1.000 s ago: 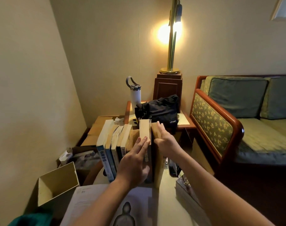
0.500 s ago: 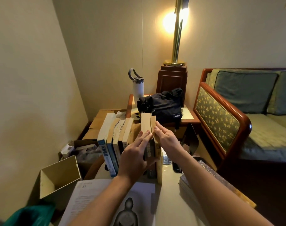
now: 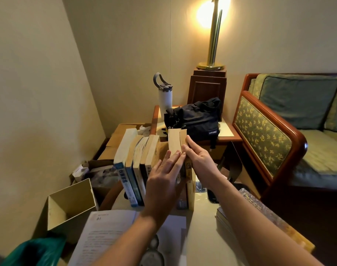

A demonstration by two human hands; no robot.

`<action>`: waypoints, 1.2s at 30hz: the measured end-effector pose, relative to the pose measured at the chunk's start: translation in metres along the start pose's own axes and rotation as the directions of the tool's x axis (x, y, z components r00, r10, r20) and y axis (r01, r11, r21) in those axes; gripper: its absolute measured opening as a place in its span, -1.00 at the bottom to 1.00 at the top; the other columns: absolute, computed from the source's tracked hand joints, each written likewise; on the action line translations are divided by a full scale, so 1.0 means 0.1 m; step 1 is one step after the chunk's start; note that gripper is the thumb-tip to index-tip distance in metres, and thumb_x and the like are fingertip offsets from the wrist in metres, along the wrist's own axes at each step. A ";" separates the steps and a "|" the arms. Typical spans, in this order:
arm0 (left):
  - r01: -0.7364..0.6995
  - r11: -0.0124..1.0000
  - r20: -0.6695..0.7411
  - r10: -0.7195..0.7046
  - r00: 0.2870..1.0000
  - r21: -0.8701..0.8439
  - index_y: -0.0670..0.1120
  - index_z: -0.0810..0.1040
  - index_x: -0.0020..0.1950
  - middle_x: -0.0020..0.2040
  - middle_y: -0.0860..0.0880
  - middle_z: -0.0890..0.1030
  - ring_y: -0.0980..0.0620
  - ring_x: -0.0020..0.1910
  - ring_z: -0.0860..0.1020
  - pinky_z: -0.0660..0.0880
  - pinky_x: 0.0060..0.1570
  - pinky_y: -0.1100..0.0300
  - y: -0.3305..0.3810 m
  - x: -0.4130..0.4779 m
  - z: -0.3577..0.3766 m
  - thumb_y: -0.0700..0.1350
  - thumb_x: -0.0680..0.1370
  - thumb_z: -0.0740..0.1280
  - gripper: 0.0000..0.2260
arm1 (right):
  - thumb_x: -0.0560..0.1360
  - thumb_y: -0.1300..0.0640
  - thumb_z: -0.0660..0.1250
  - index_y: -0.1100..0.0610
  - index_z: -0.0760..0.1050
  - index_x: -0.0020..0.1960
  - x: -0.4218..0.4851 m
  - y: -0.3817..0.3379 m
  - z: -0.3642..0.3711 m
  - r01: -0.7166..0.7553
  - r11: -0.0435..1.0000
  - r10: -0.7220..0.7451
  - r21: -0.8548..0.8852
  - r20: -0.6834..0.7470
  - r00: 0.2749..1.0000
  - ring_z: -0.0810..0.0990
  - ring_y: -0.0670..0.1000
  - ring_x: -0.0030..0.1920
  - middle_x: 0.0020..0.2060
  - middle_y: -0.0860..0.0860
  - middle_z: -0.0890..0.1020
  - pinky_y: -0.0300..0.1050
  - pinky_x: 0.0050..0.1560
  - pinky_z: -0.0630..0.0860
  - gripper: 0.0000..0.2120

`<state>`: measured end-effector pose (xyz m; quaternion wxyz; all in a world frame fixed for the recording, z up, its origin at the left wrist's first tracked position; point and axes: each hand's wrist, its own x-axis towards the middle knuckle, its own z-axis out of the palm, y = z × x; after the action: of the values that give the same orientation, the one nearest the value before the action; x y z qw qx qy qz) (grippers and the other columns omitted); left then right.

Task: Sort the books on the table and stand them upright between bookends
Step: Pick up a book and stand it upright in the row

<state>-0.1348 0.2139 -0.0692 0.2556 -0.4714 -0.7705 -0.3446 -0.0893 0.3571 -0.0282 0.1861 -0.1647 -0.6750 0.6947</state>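
Note:
Several books (image 3: 137, 160) stand upright in a row on the pale table (image 3: 202, 223), leaning slightly left. To their right stand two more upright books (image 3: 174, 141), with a gap between the groups. My left hand (image 3: 163, 177) lies flat with straight fingers on the top of the left one of that pair. My right hand (image 3: 198, 160) touches the top edge of the right one with fingers and thumb. No bookend is plainly visible.
An open book (image 3: 110, 235) lies at the table's near edge; a stack of flat books (image 3: 259, 223) sits at the right. Behind are a black bag (image 3: 196, 120), a white bottle (image 3: 164, 95), a lamp (image 3: 211, 35). Cardboard boxes (image 3: 71, 202) stand left, a sofa (image 3: 279, 131) right.
The camera has moved nearer and tilted down. My left hand slid up so its fingers lie flat on the book's top; my right hand stays at the top edge of the pair.

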 end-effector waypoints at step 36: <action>0.063 0.998 0.362 -0.064 0.930 0.013 0.10 0.15 0.59 0.60 0.03 0.16 0.00 0.59 0.11 0.24 0.51 -0.13 -0.09 0.01 -0.49 0.09 0.62 0.30 -0.41 | 0.65 0.17 0.23 -0.08 0.31 0.52 -0.72 -0.07 -0.03 0.095 0.947 -0.084 -0.306 0.049 0.995 0.17 0.02 0.56 0.56 -0.10 0.22 -0.32 0.26 0.42 -0.53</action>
<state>-0.1398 0.1737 -0.0397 0.0984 -0.5016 -0.8194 -0.2595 -0.0250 0.3251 -0.0232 0.1774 -0.1488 -0.7850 0.5746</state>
